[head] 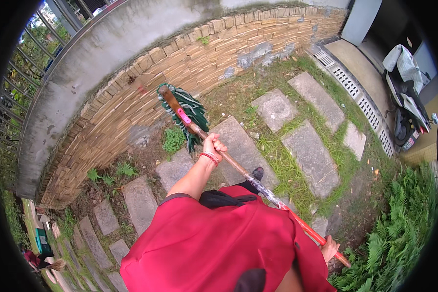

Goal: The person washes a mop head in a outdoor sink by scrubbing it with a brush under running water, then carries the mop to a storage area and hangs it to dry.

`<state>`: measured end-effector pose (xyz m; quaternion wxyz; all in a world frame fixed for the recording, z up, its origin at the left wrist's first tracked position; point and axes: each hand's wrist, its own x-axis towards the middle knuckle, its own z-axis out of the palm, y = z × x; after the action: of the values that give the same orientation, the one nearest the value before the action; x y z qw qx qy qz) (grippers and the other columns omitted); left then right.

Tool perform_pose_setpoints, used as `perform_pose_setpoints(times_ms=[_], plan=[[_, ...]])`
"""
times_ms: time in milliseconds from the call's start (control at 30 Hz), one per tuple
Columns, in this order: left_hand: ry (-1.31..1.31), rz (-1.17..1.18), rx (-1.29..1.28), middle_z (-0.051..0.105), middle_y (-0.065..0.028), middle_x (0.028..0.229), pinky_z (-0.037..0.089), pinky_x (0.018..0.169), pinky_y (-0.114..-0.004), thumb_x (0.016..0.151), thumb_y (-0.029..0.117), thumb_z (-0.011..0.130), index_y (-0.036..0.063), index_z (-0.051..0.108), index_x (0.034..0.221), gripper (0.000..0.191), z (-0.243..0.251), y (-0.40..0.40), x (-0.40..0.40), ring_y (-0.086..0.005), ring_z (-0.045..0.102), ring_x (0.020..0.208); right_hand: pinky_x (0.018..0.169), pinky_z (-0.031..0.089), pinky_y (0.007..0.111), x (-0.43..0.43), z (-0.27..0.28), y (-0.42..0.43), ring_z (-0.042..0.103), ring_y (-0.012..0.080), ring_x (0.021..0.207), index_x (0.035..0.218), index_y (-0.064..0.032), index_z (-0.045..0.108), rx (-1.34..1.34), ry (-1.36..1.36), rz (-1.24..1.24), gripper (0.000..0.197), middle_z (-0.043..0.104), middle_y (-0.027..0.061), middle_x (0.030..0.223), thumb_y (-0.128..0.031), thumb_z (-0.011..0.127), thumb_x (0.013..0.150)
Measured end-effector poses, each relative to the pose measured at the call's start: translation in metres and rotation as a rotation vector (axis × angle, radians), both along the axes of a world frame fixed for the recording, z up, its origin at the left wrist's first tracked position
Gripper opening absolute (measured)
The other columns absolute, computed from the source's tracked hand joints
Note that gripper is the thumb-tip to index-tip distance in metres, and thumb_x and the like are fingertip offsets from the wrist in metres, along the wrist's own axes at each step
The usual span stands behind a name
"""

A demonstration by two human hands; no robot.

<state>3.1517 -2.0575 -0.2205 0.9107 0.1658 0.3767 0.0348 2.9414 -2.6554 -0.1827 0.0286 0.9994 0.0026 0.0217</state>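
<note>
A long-handled mop crosses diagonally in front of my body. Its wooden head bar [171, 99] carries green and white strands [195, 109], and a pink bracket [183, 115] sits by the handle joint. My left hand [214, 146], with a red bead bracelet [209, 158] at the wrist, grips the brown shaft just below the head. Farther down, clear wrapping covers the shaft before it turns into a red section [306, 228]. Near that lower end my right hand [329, 249] is closed around it. The strands hang by the stone-clad wall; whether they touch it I cannot tell.
Stone slabs [312, 160] lie in grass around my shoe [257, 173]. A stone-clad wall [200, 58] curves ahead. Ferns [390, 233] crowd the right. A drain grate [354, 91] runs before a parked scooter [405, 98]. Another person [33, 258] with a broom [56, 265] is lower left.
</note>
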Motion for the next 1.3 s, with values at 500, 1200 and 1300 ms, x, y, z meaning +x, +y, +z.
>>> perform_pose_setpoints(times_ms=[500, 1200, 1300], plan=[[0.252, -0.092, 0.097, 0.029, 0.0051, 0.045, 0.032, 0.041, -0.030, 0.078, 0.010, 0.056, 0.0173, 0.031, 0.060, 0.032, 0.013, -0.218, 0.395, -0.0118, 0.030, 0.036, 0.066, 0.046, 0.039, 0.328, 0.071, -0.185, 0.060, 0.0281, 0.056, 0.078, -0.0144, 0.061, -0.037, 0.142, -0.036, 0.011, 0.061, 0.0098, 0.059, -0.013, 0.062, 0.067], [0.622, -0.024, 0.026, 0.040, -0.0045, 0.056, 0.045, 0.052, -0.039, 0.082, 0.019, 0.048, 0.0122, 0.038, 0.071, 0.016, -0.070, -0.367, 0.816, -0.0214, 0.048, 0.052, 0.051, 0.051, 0.036, 0.958, 0.219, -0.431, 0.065, 0.0228, 0.064, 0.086, -0.0186, 0.067, 0.174, 0.298, 0.439, 0.043, 0.061, 0.0037, 0.067, -0.058, 0.049, 0.088], [0.826, -0.477, -0.008, 0.043, -0.0042, 0.056, 0.043, 0.059, -0.038, 0.087, 0.019, 0.043, 0.0101, 0.042, 0.074, 0.016, -0.112, -0.307, 0.898, -0.0233, 0.047, 0.057, 0.056, 0.053, 0.036, 1.075, 0.202, -0.435, 0.066, 0.0240, 0.068, 0.093, -0.0201, 0.069, 0.252, 0.337, 0.486, 0.045, 0.063, 0.0035, 0.070, -0.059, 0.046, 0.089]])
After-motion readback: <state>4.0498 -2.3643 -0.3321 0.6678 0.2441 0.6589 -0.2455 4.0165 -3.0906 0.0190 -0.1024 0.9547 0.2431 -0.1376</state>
